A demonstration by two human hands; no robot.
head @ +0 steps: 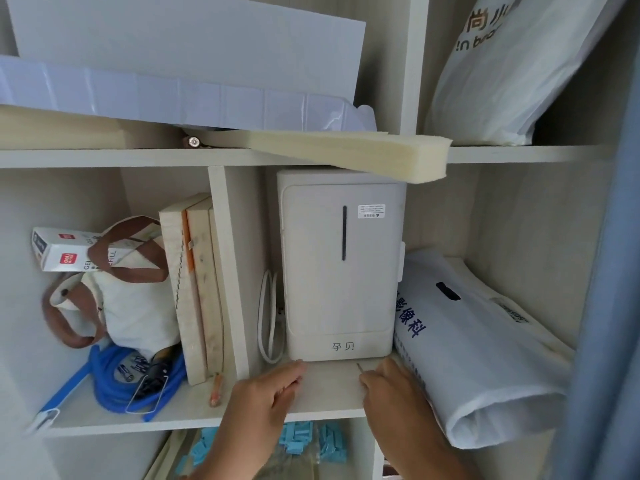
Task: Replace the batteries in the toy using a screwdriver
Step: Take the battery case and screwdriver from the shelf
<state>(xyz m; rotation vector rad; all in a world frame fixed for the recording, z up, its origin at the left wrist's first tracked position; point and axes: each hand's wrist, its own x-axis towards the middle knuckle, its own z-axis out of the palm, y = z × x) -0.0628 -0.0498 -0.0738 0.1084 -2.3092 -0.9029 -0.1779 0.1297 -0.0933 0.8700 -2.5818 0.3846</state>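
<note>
A bare strip of pale shelf board (329,386) in front of the tall off-white plastic appliance (341,265) gives the only open room. A white printed plastic bag (485,358) crowds its right side; the upright shelf divider (228,271) and looped white cable (268,323) narrow the left.

1. White appliance (341,268), with a dark vertical stripe down its front.
2. Bright blue hose (114,379) is coiled beside a cream bag (131,306) with brown straps.
3. Orange screwdriver (216,389) on a pale shelf (325,393).
4. Light blue pieces (298,439) scattered below.
</note>
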